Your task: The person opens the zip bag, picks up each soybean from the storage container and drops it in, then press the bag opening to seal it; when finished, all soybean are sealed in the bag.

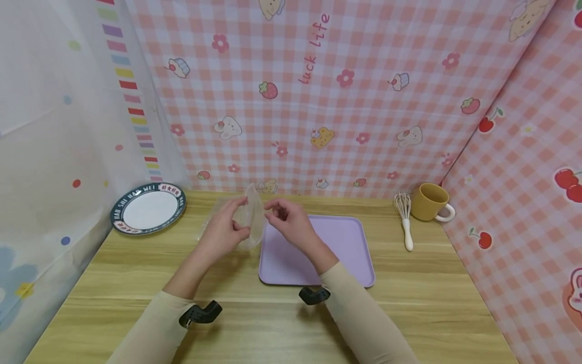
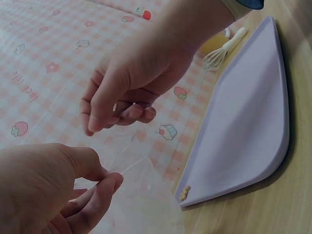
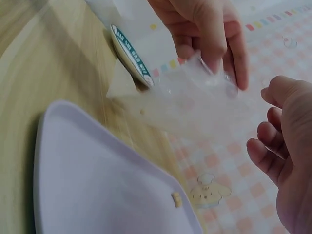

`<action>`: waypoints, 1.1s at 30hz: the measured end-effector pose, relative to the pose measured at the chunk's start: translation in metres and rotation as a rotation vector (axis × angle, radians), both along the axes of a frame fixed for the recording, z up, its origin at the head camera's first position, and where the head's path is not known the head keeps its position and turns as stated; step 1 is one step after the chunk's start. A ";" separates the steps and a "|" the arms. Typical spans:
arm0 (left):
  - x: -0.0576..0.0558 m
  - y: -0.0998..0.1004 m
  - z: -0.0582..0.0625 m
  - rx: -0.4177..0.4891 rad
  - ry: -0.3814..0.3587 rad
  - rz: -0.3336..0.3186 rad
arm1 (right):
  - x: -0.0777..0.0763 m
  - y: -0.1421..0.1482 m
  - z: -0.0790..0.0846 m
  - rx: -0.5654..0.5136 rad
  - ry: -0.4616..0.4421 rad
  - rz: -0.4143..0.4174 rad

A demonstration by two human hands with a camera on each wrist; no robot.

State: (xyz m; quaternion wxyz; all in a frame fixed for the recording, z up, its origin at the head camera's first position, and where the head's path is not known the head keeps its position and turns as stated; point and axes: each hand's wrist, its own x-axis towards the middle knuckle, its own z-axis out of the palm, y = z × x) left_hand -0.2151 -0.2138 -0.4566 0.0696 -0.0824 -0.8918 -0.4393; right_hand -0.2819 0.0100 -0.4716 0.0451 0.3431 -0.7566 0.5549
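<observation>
My left hand (image 1: pixel 220 231) pinches a clear plastic bag (image 1: pixel 257 222) between thumb and fingers, over the wood table left of the tray. In the right wrist view the bag (image 3: pixel 195 109) hangs below that hand, filmy and creased, with a small tan speck low down. Close to the bag's right side is my right hand (image 1: pixel 293 225), above the lilac tray (image 1: pixel 338 247); its fingers are loosely bent and nothing shows in them. A small tan knobbly piece (image 2: pixel 185 193) lies in a corner of the tray, hidden by the right hand in the head view.
A white plate with a dark patterned rim (image 1: pixel 147 208) sits at the back left. At the back right are a whisk (image 1: pixel 406 227) with a white handle and a mustard mug (image 1: pixel 428 202). Checked pink cloth (image 1: pixel 291 116) rises along the table's back edge.
</observation>
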 end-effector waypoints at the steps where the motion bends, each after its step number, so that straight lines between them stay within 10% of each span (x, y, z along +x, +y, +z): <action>1: 0.000 0.000 0.000 0.001 0.003 0.000 | -0.002 0.002 -0.002 -0.008 -0.022 -0.015; 16: 0.002 -0.001 0.003 0.002 -0.001 0.003 | -0.047 0.018 -0.055 0.357 -0.037 -0.101; 33: 0.002 -0.001 0.002 0.021 -0.008 0.012 | -0.056 0.004 -0.061 0.510 -0.078 -0.134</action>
